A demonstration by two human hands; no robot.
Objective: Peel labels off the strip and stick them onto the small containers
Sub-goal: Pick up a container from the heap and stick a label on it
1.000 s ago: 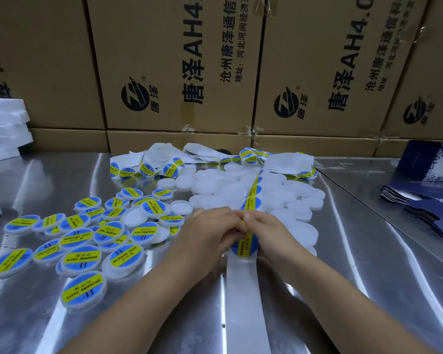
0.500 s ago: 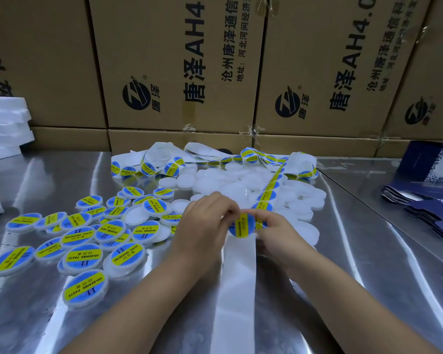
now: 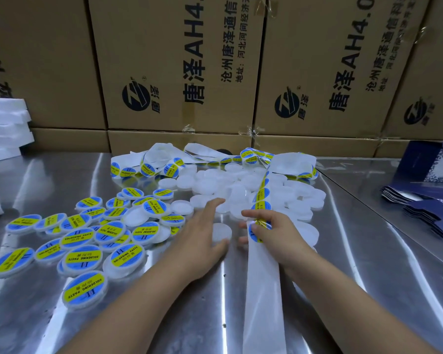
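1. A stack of white foam sheets (image 3: 5,129) sat at the 10 o'clock edge of the metal table (image 3: 356,264), in front of a wall of printed cardboard boxes (image 3: 177,72).
2. The labelled containers (image 3: 82,241), each round lid bearing a blue-and-yellow "SOLDERING PASTE" label, lay in an overlapping scatter at 9 o'clock of the left hand.
3. The left hand (image 3: 202,241) reached palm-down over the table with a wide grip. Its fingers were straight and spread, and its thumb touched the near edge of one blank white container (image 3: 221,232) lying between thumb and forefinger.
4. A heap of unlabelled containers (image 3: 241,190) lay at 12 o'clock of both hands, with loose label coils (image 3: 161,159) piled beyond it, near the boxes.
5. The label strip (image 3: 262,290) ran as bare white backing from the table's near edge, passed under the right hand, and went on toward 12 o'clock over the heap, carrying labels on that far stretch.
6. The right hand (image 3: 274,233) lay just at 3 o'clock of the left. Its grip held the strip, with thumb and curled fingers pinching it where the nearest label sat.
7. Flat dark-blue folded cartons (image 3: 432,200) lay stacked at the table's 3 o'clock side, well apart from the hands.
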